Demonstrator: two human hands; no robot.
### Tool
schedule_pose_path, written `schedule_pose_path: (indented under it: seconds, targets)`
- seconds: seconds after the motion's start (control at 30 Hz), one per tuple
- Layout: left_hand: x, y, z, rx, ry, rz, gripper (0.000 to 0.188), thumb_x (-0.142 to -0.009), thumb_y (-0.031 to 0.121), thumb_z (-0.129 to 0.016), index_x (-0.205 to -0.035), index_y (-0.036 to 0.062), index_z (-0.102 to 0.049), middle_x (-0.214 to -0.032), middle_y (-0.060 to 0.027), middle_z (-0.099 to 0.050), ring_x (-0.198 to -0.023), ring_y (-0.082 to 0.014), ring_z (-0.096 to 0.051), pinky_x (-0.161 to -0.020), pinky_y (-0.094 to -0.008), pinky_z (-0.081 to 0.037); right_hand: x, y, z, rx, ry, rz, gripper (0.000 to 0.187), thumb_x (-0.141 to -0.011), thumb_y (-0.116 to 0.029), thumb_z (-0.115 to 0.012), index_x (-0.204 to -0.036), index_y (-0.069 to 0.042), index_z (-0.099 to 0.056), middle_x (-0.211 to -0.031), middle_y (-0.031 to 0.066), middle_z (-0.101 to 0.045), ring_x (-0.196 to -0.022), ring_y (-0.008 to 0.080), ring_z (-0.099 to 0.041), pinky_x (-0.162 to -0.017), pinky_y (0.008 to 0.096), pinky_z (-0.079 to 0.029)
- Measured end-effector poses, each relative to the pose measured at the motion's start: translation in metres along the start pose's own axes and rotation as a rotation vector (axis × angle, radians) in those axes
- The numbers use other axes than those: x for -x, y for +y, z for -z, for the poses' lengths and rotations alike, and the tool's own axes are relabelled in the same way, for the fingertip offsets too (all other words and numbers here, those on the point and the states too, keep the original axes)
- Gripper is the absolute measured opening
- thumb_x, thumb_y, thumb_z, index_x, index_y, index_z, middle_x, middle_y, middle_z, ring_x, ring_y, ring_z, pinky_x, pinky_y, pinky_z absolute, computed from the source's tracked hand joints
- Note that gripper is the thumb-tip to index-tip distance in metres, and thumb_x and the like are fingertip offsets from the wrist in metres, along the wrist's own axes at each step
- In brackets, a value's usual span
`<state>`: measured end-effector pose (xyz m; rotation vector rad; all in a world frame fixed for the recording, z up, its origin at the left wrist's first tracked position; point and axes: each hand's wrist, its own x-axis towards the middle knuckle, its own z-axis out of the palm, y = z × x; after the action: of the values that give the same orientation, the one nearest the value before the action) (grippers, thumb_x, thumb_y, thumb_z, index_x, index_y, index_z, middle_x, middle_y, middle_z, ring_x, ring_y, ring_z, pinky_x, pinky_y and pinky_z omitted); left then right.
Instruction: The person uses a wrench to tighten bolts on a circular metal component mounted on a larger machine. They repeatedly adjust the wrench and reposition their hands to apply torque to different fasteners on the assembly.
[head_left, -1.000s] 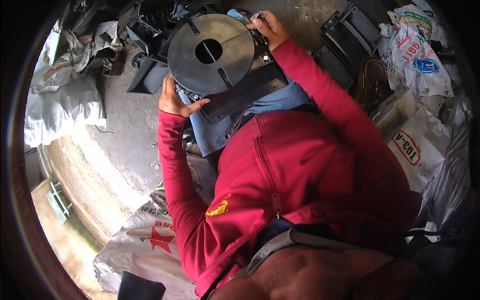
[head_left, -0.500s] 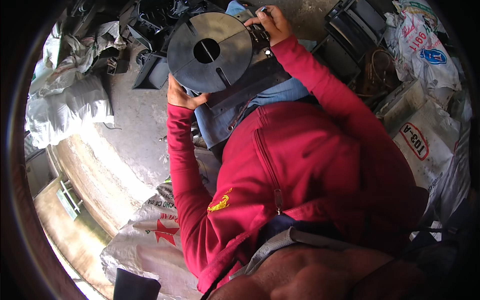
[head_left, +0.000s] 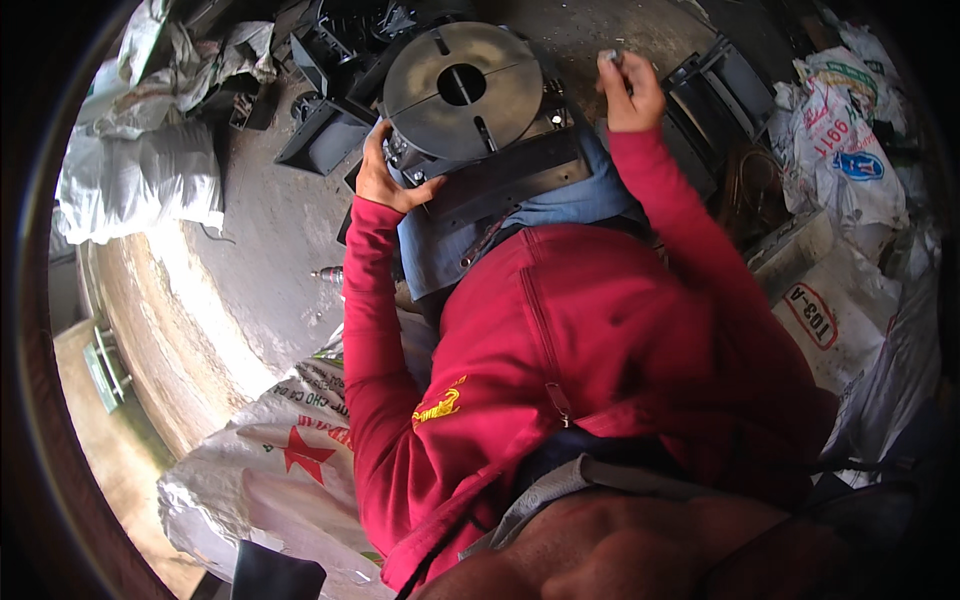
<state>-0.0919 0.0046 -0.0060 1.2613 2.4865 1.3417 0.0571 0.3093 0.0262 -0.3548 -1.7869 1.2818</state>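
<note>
Overhead view of a seated person in a red zip jacket point(head_left: 600, 360) working on a heavy round metal assembly held on the lap.

Grip. The left hand point(head_left: 385, 180) cups the lower left edge of the disc point(head_left: 462, 92), its fingers curled against the rim and the dark body beneath it. The right hand point(head_left: 628, 92) is raised clear of the disc, to its right, with fingertips pinched together on a small pale part point(head_left: 610, 57); what the part is cannot be told at this size.

Position. The disc lies face up, slightly tilted, on a dark rectangular base plate point(head_left: 510, 180), which rests on blue cloth point(head_left: 520, 215) over the knees.

Progress. By appearance the assembly is whole enough to be held as one piece, and the small part is off it and not yet seated. Which opening would take it, and whether other parts are missing, the view does not show.

Materials and shapes. The disc is dull grey machined metal, flat and smooth, with a round central hole and narrow slots running from it toward the rim. The base plate is darker, with straight edges. The floor point(head_left: 260, 230) is worn grey concrete. Around the person lie woven plastic sacks: a white one with a red star point(head_left: 290, 450) at lower left, crumpled grey-white ones point(head_left: 140, 180) at upper left, and printed ones point(head_left: 840, 140) at right. Dark angular metal pieces point(head_left: 320, 130) lie beyond the disc.
</note>
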Motion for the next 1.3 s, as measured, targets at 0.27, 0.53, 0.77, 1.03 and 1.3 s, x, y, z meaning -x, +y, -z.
schedule_pose_path:
  seconds: [0.27, 0.53, 0.77, 1.03, 1.3]
  targets:
    - [0.000, 0.017, 0.002, -0.031, 0.010, 0.023, 0.099, -0.051, 0.031, -0.088, -0.133, 0.0032, -0.039, -0.122, -0.0185, -0.053, -0.116, -0.0327, -0.054, -0.096, -0.0376, -0.045, 0.055, -0.045, -0.038, 0.237, -0.463, 0.298, 0.016, -0.074, -0.012, -0.077, -0.088, -0.011, -0.071, -0.079, 0.0023, -0.067, -0.065, 0.0166, -0.064, -0.055, 0.0277, -0.051]
    - [0.003, 0.017, 0.007, -0.048, 0.017, 0.027, 0.102, -0.052, 0.031, -0.088, -0.134, -0.0008, -0.036, -0.122, -0.0204, -0.053, -0.115, -0.0328, -0.054, -0.096, -0.0374, -0.044, 0.058, -0.035, -0.055, 0.474, -0.438, 0.479, 0.011, -0.075, -0.018, -0.075, -0.084, -0.014, -0.070, -0.080, -0.0017, -0.067, -0.069, 0.0163, -0.065, -0.057, 0.0281, -0.051]
    - [0.003, 0.017, 0.005, -0.069, 0.030, -0.004, 0.103, -0.052, 0.030, -0.088, -0.135, -0.0019, -0.035, -0.124, -0.0206, -0.053, -0.117, -0.0330, -0.053, -0.098, -0.0376, -0.042, 0.064, -0.028, -0.053, 0.426, -0.413, 0.404, 0.013, -0.076, -0.019, -0.074, -0.086, -0.013, -0.069, -0.079, 0.0002, -0.067, -0.068, 0.0182, -0.065, -0.057, 0.0297, -0.051]
    - [0.004, 0.020, 0.007, -0.055, 0.021, 0.024, 0.104, -0.052, 0.030, -0.089, -0.136, -0.0008, -0.035, -0.126, -0.0203, -0.051, -0.119, -0.0335, -0.052, -0.099, -0.0380, -0.041, 0.066, -0.028, -0.056, 0.410, -0.409, 0.356, 0.012, -0.078, -0.020, -0.073, -0.086, -0.013, -0.069, -0.077, 0.0014, -0.067, -0.065, 0.0192, -0.064, -0.054, 0.0310, -0.049]
    - [0.055, 0.041, -0.002, 0.501, 0.424, 0.304, 0.065, -0.077, 0.010, -0.075, -0.132, 0.0018, -0.042, -0.118, -0.0106, -0.054, -0.062, -0.0038, -0.047, -0.056, -0.0186, -0.042, 0.063, -0.024, -0.054, 0.476, -0.422, 0.394, 0.010, -0.076, -0.021, -0.073, -0.084, -0.016, -0.069, -0.074, -0.0002, -0.066, -0.064, 0.0186, -0.064, -0.052, 0.0306, -0.049]
